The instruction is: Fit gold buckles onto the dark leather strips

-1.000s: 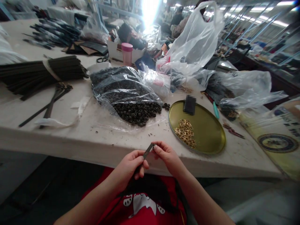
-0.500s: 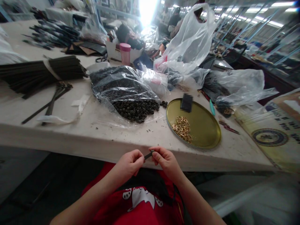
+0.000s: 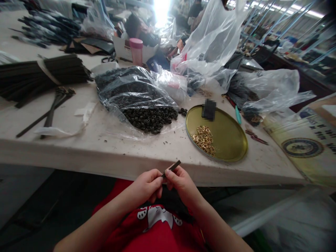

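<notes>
A narrow dark strap [image 3: 174, 166] is stretched between my two hands at the table's front edge. My left hand [image 3: 148, 183] pinches it with thumb and forefinger, the other fingers curled in. My right hand [image 3: 181, 182] grips it close beside the left, thumb on top. Its end juts out past my right fingers, up and to the right. Whatever lies under the fingertips is hidden. Beyond my hands, small dark loops [image 3: 149, 119] spill from a clear plastic bag [image 3: 128, 85]. Gold-coloured metal buckles [image 3: 204, 140] lie on a round yellowish tray [image 3: 232, 140].
A banded bundle of dark straps [image 3: 65, 68] lies at the left, with a few loose straps [image 3: 51, 112] before it. A pink-lidded jar [image 3: 136, 52] and plastic bags [image 3: 210, 38] stand behind. At right are pliers [image 3: 258, 138], a teal-handled tool [image 3: 238, 114] and a printed sack [image 3: 301, 147].
My right hand has slid closer to my left along the strap. More of the strap's end now sticks out beyond my right fingers. The view has shifted slightly.
</notes>
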### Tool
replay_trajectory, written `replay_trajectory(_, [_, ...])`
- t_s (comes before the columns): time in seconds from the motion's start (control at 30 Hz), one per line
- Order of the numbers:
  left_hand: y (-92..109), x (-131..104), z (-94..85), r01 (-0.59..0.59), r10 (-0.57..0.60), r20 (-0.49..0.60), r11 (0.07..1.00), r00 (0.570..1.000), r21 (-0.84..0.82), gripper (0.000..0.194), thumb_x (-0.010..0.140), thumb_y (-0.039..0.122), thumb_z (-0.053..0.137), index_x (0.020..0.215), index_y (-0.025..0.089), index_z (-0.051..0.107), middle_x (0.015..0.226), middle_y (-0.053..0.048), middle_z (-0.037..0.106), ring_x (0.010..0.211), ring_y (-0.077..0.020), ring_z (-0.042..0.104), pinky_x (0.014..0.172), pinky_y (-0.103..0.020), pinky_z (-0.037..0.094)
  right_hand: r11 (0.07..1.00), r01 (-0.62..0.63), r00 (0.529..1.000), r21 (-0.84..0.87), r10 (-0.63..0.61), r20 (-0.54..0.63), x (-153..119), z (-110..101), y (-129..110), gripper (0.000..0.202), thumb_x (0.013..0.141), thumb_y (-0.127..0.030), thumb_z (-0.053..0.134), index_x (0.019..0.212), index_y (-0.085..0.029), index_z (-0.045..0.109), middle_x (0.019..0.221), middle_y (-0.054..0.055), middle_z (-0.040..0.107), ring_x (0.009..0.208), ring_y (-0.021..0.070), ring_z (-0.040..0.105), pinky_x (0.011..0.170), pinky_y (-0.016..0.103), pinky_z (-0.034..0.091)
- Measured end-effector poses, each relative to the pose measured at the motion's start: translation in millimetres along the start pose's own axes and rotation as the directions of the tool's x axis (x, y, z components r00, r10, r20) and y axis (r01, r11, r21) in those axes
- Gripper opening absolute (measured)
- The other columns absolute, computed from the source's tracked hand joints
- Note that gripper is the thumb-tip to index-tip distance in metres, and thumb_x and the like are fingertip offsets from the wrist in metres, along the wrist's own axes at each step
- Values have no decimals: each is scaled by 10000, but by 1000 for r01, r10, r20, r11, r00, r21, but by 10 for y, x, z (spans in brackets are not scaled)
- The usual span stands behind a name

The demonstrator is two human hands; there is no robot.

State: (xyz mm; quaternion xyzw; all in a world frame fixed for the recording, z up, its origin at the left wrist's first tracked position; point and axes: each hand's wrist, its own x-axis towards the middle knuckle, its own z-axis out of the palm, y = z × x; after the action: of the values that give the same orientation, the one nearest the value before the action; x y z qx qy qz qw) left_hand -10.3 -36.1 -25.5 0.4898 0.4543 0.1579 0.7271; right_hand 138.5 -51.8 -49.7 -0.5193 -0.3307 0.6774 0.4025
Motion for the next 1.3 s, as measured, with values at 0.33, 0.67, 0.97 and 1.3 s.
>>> replay_trajectory(0.33, [-62,129,8,63,-54,44,970,998,-236,317,779,477,457,852,168,456,400,108,328,304,-41,200,309,-153,104,953,58,998,-298,-63,-9,34,-82,-23,468,802,-563,394,557,-172,465,470,-39,396,446,84,345,462,236,269])
replay_trajectory(0.67, [-106,255,51,167,-166,20,959,986,-231,297,722,463,508,753,176,437,417,99,350,338,-40,224,338,-158,123,986,-42,998,-161,34,-54,165,-190,31,387,810,-494,432,585,-181,457,441,-60,376,407,74,284,432,229,224])
replay_trajectory(0.97, [26,461,26,204,-197,51,942,979,-266,352,651,512,564,655,194,414,406,112,263,352,-44,172,358,-176,80,983,-20,1000,-183,16,-21,243,-284,-82,442,823,-532,378,601,-167,487,466,-44,404,416,74,326,439,221,261])
replay_trajectory(1.3, [-91,645,-40,162,-165,26,909,986,-384,436,594,573,652,697,180,491,437,104,242,365,-38,156,358,-165,54,539,90,768,-838,-573,-286,497,-1398,-689,224,836,-360,434,761,-171,528,673,6,528,622,130,482,580,239,372])
